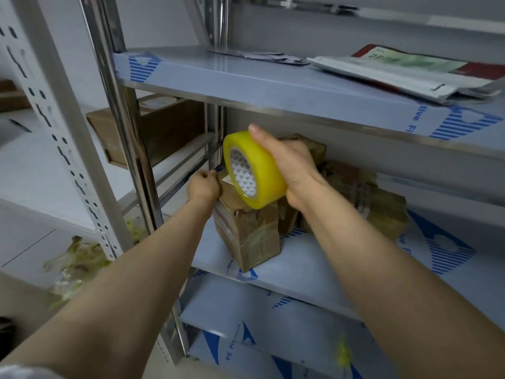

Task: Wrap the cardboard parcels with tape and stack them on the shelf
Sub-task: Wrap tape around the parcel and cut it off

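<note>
While right hand (pixel 289 165) grips tape roll (pixel 254 170), left hand (pixel 203 184) pinches at parcel (pixel 248 231) top

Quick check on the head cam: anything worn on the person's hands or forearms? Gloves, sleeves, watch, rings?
Both the left hand and right hand are bare: no gloves, and no rings or watch are visible. Both forearms are uncovered to the frame edge. A pale blurred patch of fabric shows at the bottom-left corner; possibly clothing, but unclear.

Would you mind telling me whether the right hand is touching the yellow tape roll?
Touching. The head view shows the right hand wrapped around the yellow tape roll, thumb lying along its top.
</note>
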